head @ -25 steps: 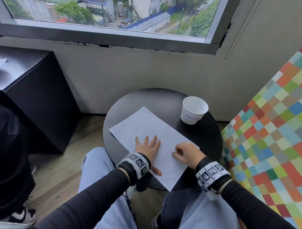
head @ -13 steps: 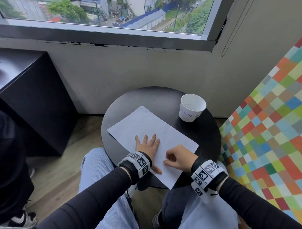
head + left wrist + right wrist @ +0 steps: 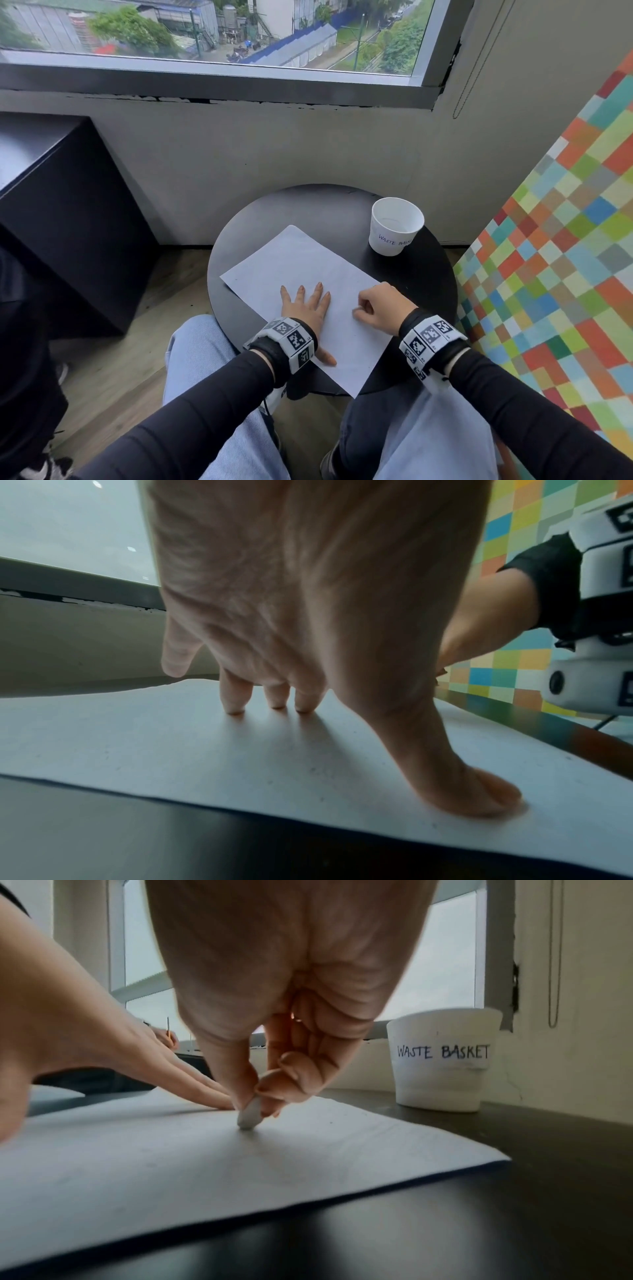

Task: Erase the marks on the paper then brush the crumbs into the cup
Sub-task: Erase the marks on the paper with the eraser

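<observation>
Beneath a window overlooking rooftops and trees, a round black bench carries a white sheet of paper, faint specks scattered on it. At 1 o'clock stands a white cup lettered "WASTE BASKET". Flat on the sheet, fingers spread, lies the left hand; the right hand, at 5 o'clock, pinches a small white eraser whose tip touches the paper. A checkered multicoloured panel fills 3 o'clock.

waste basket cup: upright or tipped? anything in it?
Upright: the cup stands on its base on the table, mouth up. Inside looks empty in the head view; tiny crumbs: cannot tell.
</observation>
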The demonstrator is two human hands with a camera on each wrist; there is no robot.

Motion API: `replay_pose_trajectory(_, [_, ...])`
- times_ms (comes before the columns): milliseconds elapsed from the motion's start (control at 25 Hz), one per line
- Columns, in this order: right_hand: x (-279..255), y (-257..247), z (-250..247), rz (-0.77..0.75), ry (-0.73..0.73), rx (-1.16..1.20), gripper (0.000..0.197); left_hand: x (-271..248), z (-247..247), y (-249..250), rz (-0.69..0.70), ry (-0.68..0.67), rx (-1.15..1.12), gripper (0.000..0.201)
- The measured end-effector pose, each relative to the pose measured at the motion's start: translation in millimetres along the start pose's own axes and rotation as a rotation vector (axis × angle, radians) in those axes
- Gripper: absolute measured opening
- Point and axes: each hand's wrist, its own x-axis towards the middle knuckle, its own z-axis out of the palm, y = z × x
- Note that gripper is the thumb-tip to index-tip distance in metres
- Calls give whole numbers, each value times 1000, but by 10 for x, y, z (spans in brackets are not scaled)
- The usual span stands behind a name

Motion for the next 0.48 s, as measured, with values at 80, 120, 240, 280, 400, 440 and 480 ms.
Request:
replay_pose_trajectory(80, [-39,-104,64,-45,-49,-15,17,-1,-2,-3,-3,-4,-2,137])
replay_pose_trajectory(120, [-101,-211,129,-120,-100,-18,17,2,-1,-2,-5,-6,2,137])
replay_pose_trajectory(240, [-75,-188,128,-121,-104,23,21,-2,-1,0,-4,2,18,137])
replay_pose_trajectory(280, [-6,-95,68,-60,-46,27,21,-1,-1,1,-2,3,12,136])
replay_pose_trajectory(400, [20,-67,83,-20,3,8,19,-7,5,1,-6,-4,5,137])
replay_pose_trajectory(440, [-34,-156,137,-71,-43,12,18,-5,3,2,-7,-5,6,137])
replay_pose_trajectory(480, [-92,-232,172,-135,-86,34,18,-2,0,4,-6,-5,7,137])
